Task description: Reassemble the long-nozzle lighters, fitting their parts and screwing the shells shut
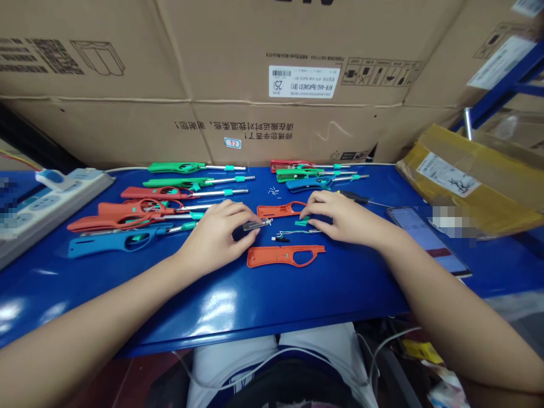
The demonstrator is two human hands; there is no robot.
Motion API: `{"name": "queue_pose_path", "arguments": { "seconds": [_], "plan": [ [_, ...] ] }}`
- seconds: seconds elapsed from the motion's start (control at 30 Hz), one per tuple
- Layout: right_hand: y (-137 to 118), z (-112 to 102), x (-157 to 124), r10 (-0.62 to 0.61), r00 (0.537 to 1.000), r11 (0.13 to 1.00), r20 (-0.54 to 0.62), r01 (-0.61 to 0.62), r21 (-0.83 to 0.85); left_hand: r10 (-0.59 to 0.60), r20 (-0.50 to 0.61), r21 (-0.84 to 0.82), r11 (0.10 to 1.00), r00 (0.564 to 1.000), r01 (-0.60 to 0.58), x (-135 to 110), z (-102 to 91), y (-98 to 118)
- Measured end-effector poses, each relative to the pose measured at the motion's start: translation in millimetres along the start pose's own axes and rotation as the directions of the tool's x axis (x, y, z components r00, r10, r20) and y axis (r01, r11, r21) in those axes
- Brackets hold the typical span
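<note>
My left hand (pixel 223 229) pinches a small clear fuel tank (pixel 257 224) with a metal valve end between thumb and fingers. My right hand (pixel 334 215) has its fingertips closed on a small green plastic trigger (pixel 302 221). An orange lighter shell half (pixel 280 210) lies behind the hands. Its matching shell half (pixel 272 256), hollow side up, lies in front of them. Between the two halves rests a black igniter (pixel 280 239) with thin wires, beside a metal rod partly hidden by my right hand.
Several long lighters, including a blue one (pixel 114 242), lie at left; more (pixel 318 174) lie at the back. Small white pieces (pixel 273 191) sit mid-table. A screwdriver (pixel 355 197), a phone (pixel 429 241) and a yellow-taped box (pixel 471 175) are right. A power strip (pixel 55 198) stands left.
</note>
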State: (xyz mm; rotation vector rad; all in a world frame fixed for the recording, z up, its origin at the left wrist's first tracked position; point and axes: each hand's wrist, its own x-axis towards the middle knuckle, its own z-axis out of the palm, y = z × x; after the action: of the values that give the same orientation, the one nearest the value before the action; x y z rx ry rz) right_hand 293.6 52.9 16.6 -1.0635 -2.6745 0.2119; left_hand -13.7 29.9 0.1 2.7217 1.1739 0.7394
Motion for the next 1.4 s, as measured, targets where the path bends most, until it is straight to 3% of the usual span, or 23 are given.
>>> {"name": "queue_pose_path", "arguments": {
  "seconds": [0.17, 0.37, 0.5, 0.67, 0.73, 0.83, 0.97, 1.07, 1.23, 1.4],
  "plan": [
    [-0.7, 7.0, 3.5, 0.018, 1.000, 0.999, 0.018, -0.019, 0.032, -0.071, -0.014, -0.027, 0.997, 0.997, 0.071, 1.4, 3.6, -6.5],
    [-7.7, -3.3, 0.0, 0.055, 0.991, 0.985, -0.119, -0.034, 0.171, 0.028, -0.014, -0.083, 0.996, 1.000, -0.029, -0.5, -0.2, 6.3],
    [-18.4, -3.3, 1.0, 0.093, 0.975, 0.903, -0.200, 0.002, 0.429, 0.056, 0.021, -0.131, 0.990, 0.998, -0.053, -5.3, -1.7, 19.2],
    [-26.8, 10.2, 6.2, 0.184, 0.975, 0.768, -0.125, -0.063, 0.637, 0.092, 0.079, -0.135, 0.988, 0.993, -0.081, -9.8, 0.9, 25.0],
    [-25.0, 10.7, 6.2, 0.175, 0.977, 0.818, -0.122, -0.075, 0.570, 0.101, 0.106, -0.117, 0.989, 0.989, -0.088, -10.4, 1.1, 25.0],
    [-15.4, 4.4, 3.0, 0.096, 0.982, 0.953, -0.162, -0.044, 0.300, 0.119, 0.157, -0.107, 0.989, 0.980, -0.103, -10.9, 0.0, 25.1],
    [3.1, -4.1, -3.6, 0.068, 0.996, 0.994, -0.055, -0.063, 0.085, 0.123, 0.180, -0.105, 0.989, 0.976, -0.105, -10.8, -1.4, 25.8],
    [8.9, -8.4, -7.5, 0.046, 0.999, 0.996, 0.020, -0.048, 0.074, 0.113, 0.177, -0.092, 0.991, 0.978, -0.098, -10.5, -1.7, 26.2],
    [-1.2, -18.7, -10.7, 0.088, 0.993, 0.992, -0.073, -0.081, 0.096, 0.118, 0.175, -0.088, 0.991, 0.977, -0.104, -10.7, -2.0, 25.3],
    [-7.7, -15.1, -11.4, 0.076, 0.989, 0.990, 0.127, -0.090, 0.112, 0.120, 0.173, -0.078, 0.991, 0.978, -0.108, -10.6, -0.7, 20.8]
  ]
}}
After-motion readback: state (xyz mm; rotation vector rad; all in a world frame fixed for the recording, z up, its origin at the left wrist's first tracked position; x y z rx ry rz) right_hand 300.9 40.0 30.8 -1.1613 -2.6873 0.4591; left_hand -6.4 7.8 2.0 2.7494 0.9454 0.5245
